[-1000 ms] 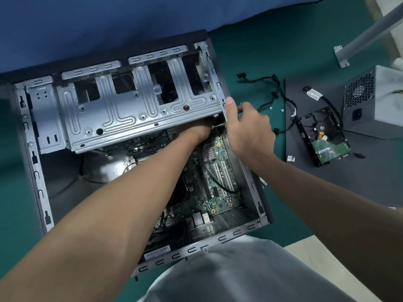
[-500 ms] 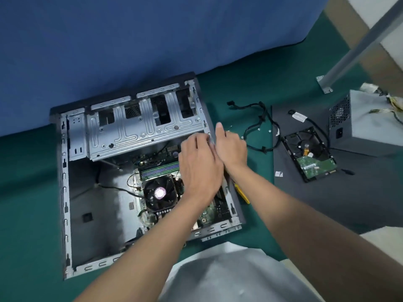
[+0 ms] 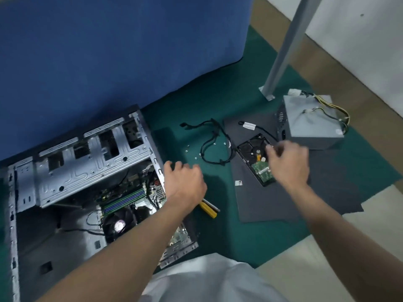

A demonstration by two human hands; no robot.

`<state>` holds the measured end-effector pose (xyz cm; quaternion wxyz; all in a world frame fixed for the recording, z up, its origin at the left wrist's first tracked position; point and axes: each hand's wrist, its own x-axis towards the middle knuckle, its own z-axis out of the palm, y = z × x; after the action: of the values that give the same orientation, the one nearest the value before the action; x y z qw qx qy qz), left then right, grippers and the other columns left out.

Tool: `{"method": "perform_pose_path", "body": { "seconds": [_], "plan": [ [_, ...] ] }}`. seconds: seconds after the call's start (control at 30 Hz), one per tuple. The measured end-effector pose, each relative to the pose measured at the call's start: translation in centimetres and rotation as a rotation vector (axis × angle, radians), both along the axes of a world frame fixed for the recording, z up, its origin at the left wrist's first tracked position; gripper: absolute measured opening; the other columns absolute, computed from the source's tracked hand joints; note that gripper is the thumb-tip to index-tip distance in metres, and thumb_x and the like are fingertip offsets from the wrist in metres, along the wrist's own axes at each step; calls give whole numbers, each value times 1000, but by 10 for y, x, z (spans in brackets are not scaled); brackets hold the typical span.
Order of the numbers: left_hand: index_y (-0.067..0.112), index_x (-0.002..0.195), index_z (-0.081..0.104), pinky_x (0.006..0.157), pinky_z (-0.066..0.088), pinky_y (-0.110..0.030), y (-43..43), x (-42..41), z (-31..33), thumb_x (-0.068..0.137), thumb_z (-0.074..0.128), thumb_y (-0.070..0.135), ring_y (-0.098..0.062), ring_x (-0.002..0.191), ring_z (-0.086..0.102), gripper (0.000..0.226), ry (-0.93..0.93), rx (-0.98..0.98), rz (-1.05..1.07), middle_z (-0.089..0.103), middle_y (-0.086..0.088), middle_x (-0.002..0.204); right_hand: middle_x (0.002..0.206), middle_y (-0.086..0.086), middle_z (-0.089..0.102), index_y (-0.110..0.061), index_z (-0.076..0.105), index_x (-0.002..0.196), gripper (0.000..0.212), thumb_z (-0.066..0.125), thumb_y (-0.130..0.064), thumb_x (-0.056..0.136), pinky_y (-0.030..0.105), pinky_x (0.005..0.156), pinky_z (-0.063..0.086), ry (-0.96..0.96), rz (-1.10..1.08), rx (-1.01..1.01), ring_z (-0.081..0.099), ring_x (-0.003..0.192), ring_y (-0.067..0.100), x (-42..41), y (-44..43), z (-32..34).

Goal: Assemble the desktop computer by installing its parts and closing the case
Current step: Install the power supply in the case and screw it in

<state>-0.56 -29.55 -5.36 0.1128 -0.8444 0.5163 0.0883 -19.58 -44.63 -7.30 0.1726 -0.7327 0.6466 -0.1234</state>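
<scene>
Head view: left hand (image 3: 185, 184) palm down, forearm running up from the bottom left across the open case. Fingers loosely bent and spread, nothing in them. It hangs just past the right rim of the computer case (image 3: 26, 192), over the green mat (image 3: 229, 94)

Right hand (image 3: 287, 164) reaches out to the right, palm down, over the hard drive (image 3: 254, 158). Fingers half bent and motion-blurred; cannot tell if they touch the drive or grip anything. This hand hides the right part of the drive

The case lies on its side at left on the mat, side open and facing up. Inside it: silver drive cage (image 3: 91, 164) at the top, memory sticks (image 3: 124, 199) below that, CPU fan (image 3: 117, 224) lower down. The left forearm covers part of the motherboard

The hard drive lies circuit board up on a dark grey side panel (image 3: 283, 197) that lies flat on the mat. Power supply (image 3: 311, 125) sits at the panel's far corner, yellow and black wires coming off it

Black cable (image 3: 213, 144) looped on the mat between case and panel, small screws (image 3: 195, 158) scattered beside it. Yellow-handled screwdriver (image 3: 208, 209) on the mat, partly under the left wrist

Blue cloth (image 3: 109, 51) behind the case, grey metal post (image 3: 283, 51) at upper right, white garment (image 3: 207, 277) at the bottom edge
</scene>
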Motion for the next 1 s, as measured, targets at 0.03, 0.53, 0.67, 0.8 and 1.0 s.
{"method": "perform_pose_path", "body": {
  "seconds": [0.03,0.53,0.67,0.8,1.0],
  "plan": [
    [21,90,63,97,28,-45,0,0,2,90,42,34,-23,96,57,24,-14,48,1,68,-1,87,119,17,59,-8,59,117,55,50,-55,90,46,89,42,102,-27,-38,44,115,36,-7,-16,2],
    [26,81,60,74,22,-33,1,1,-5,91,40,29,-11,53,54,22,-52,-54,6,55,10,53,155,27,-4,-38,-1,149,140,52,-98,35,64,108,12,413,-226,374,9,138,54,-21,-144,-8],
    [27,82,60,75,25,-33,1,1,-6,90,41,30,-10,50,54,22,-42,-60,14,54,9,50,155,29,-5,-38,-5,149,139,57,-94,38,65,107,10,416,-220,361,5,138,54,-20,-151,-15],
    [26,82,62,77,25,-32,1,1,-7,90,42,33,-10,51,55,23,-22,-98,30,54,9,49,154,31,4,-36,5,149,138,60,-91,36,66,105,13,395,-248,319,10,136,56,-14,-144,-14],
    [25,83,63,79,28,-32,3,2,-5,89,44,32,-9,48,54,21,25,-134,37,54,9,48,149,32,13,-38,20,144,129,64,-87,32,65,104,16,332,-204,270,17,131,56,-4,-113,-12]
  ]
}}
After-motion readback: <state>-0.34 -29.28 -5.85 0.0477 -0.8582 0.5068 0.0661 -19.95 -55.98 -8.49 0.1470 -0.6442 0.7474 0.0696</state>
